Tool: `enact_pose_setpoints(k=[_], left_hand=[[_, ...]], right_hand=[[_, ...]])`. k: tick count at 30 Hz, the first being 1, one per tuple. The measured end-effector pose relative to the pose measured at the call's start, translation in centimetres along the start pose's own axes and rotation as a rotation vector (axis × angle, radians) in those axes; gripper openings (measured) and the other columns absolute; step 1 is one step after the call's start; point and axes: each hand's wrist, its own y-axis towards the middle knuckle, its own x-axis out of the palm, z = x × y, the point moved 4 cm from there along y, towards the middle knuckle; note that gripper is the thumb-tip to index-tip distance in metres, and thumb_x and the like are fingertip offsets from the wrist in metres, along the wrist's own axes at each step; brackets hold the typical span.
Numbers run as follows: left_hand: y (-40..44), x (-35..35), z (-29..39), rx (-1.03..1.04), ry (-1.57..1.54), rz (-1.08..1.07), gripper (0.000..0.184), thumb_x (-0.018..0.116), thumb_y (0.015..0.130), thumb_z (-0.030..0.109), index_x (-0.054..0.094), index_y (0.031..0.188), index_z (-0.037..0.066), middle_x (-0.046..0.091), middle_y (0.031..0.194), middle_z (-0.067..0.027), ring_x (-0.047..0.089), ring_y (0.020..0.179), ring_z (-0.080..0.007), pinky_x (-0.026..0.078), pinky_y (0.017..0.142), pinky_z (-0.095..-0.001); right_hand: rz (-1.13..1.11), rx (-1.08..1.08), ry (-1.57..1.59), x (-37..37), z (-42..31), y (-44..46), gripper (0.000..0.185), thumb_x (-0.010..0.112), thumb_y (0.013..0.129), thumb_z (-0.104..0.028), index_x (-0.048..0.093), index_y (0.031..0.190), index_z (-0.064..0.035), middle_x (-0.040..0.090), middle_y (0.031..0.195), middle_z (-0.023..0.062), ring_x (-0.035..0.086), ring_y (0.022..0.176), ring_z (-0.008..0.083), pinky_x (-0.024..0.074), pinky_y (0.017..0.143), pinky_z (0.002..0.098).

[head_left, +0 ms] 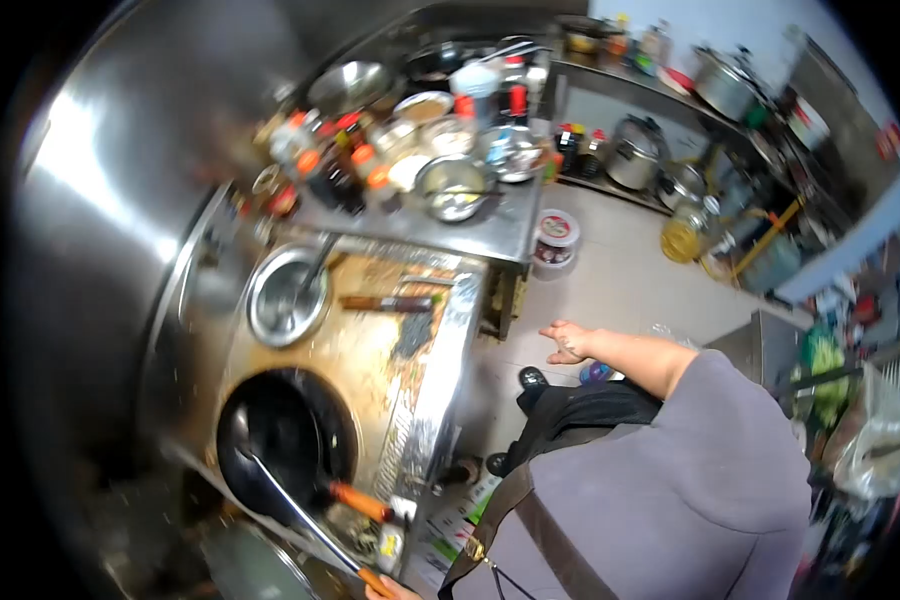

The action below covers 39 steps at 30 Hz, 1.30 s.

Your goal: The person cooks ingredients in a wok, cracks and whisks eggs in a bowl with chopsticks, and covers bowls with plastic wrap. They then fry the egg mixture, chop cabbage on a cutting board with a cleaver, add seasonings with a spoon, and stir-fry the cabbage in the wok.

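At the bottom edge, my left hand (394,590), partly cut off, is closed round the wooden grip of a long metal ladle (300,508). The ladle's blurred head rests inside a black wok (295,425) on the stove. The wok's orange handle (362,501) points toward my body. My right hand (568,342) is stretched out above the floor with its fingers apart, holding nothing. Beyond the wok, a metal pot (288,296) stands on the stove top with a utensil handle leaning out of it. A dark-bladed tool with a brown handle (385,303) lies near the stove's edge.
A steel table (505,225) beside the stove carries several sauce bottles, bowls and a metal pan (455,188). White tubs (555,240) stand on the floor by it. Shelves (600,185) hold pots and bottles. Greens (823,360) and a plastic bag (875,430) are behind me.
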Motion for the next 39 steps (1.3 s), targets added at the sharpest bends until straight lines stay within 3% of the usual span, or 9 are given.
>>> enact_pose_setpoints(k=[3, 7, 8, 11, 13, 20, 27, 35, 39], left_hand=[[2.7, -0.7, 8.4, 0.282, 0.208, -0.039, 0.029, 0.068, 0.078, 0.030, 0.063, 0.081, 0.001, 0.061, 0.071, -0.0168, 0.058, 0.062, -0.0304, 0.047, 0.058, -0.0401], [5.6, 3.2, 2.8, 0.286, 0.174, -0.068, 0.026, 0.066, 0.080, 0.027, 0.064, 0.079, 0.001, 0.062, 0.071, -0.0169, 0.057, 0.059, -0.0317, 0.047, 0.057, -0.0395], [5.3, 1.0, 12.4, 0.182, 0.156, -0.119, 0.027, 0.062, 0.084, 0.025, 0.065, 0.086, -0.002, 0.063, 0.074, -0.0180, 0.058, 0.060, -0.0325, 0.047, 0.059, -0.0408], [8.2, 3.3, 14.6, 0.421, 0.748, 0.109, 0.043, 0.062, 0.084, 0.020, 0.047, 0.116, -0.005, 0.054, 0.101, -0.0204, 0.054, 0.089, -0.0348, 0.044, 0.081, -0.0391], [9.7, 6.1, 22.4, 0.638, 0.185, 0.120, 0.040, 0.059, 0.085, 0.016, 0.046, 0.118, -0.003, 0.053, 0.108, -0.0179, 0.054, 0.094, -0.0295, 0.044, 0.082, -0.0351], [-1.4, 29.7, 48.9, 0.502, -0.423, -1.223, 0.046, 0.060, 0.082, 0.003, 0.043, 0.125, -0.001, 0.051, 0.117, -0.0137, 0.055, 0.106, -0.0226, 0.045, 0.088, -0.0324], [-18.1, 50.4, 57.9, 0.580, -0.230, -1.813, 0.063, 0.064, 0.082, 0.018, 0.032, 0.133, 0.000, 0.042, 0.131, -0.0178, 0.046, 0.117, -0.0282, 0.037, 0.098, -0.0360], [-24.7, 75.3, 52.3, 0.274, 0.811, -1.404, 0.072, 0.064, 0.078, 0.038, 0.030, 0.134, 0.006, 0.031, 0.136, -0.0219, 0.043, 0.116, -0.0363, 0.039, 0.096, -0.0405], [-24.0, 84.2, 48.9, 0.083, 0.731, -1.360, 0.069, 0.062, 0.078, 0.032, 0.031, 0.135, 0.007, 0.038, 0.133, -0.0209, 0.045, 0.116, -0.0329, 0.041, 0.094, -0.0395]], right_hand=[[0.057, 0.125, 0.023, -1.3, 2.0, -0.8, 0.077, 0.067, 0.071, -0.041, 0.037, 0.134, -0.0077, 0.038, 0.131, 0.0257, 0.037, 0.122, 0.0396, 0.0318, 0.103, 0.0416], [0.131, 0.321, 0.146, -1.7, 10.5, -2.7, 0.079, 0.065, 0.072, -0.043, 0.033, 0.136, -0.0096, 0.032, 0.137, 0.0240, 0.027, 0.129, 0.0396, 0.0286, 0.106, 0.0408], [0.123, 0.324, 0.180, -1.0, 13.1, -3.1, 0.079, 0.065, 0.072, -0.043, 0.033, 0.136, -0.0097, 0.031, 0.138, 0.0233, 0.029, 0.128, 0.0397, 0.0292, 0.105, 0.0407], [0.014, 0.571, 0.273, 1.4, 19.5, -4.3, 0.083, 0.065, 0.072, -0.040, 0.025, 0.139, -0.0106, 0.028, 0.139, 0.0218, 0.034, 0.125, 0.0389, 0.0330, 0.103, 0.0414], [-0.012, 0.670, 0.361, 1.1, 22.5, -4.8, 0.086, 0.066, 0.072, -0.039, 0.022, 0.140, -0.0111, 0.027, 0.140, 0.0215, 0.036, 0.124, 0.0387, 0.0345, 0.101, 0.0416], [0.161, 0.751, 0.645, 1.9, 30.1, -2.3, 0.090, 0.065, 0.074, -0.036, 0.012, 0.142, -0.0111, 0.024, 0.137, 0.0310, 0.039, 0.120, 0.0435, 0.0347, 0.101, 0.0411], [0.647, 0.739, 0.848, 1.9, 33.3, 0.4, 0.086, 0.069, 0.072, -0.030, 0.020, 0.139, -0.0047, 0.032, 0.130, 0.0340, 0.038, 0.119, 0.0458, 0.0359, 0.099, 0.0414], [0.751, 0.739, 0.969, -1.0, 32.7, 4.9, 0.083, 0.071, 0.071, -0.022, 0.025, 0.138, -0.0031, 0.038, 0.130, 0.0258, 0.038, 0.122, 0.0374, 0.0329, 0.101, 0.0375], [0.756, 0.790, 1.125, 5.1, 34.9, 10.9, 0.077, 0.069, 0.075, -0.018, 0.027, 0.138, -0.0065, 0.039, 0.131, 0.0204, 0.042, 0.119, 0.0330, 0.0371, 0.098, 0.0375]])
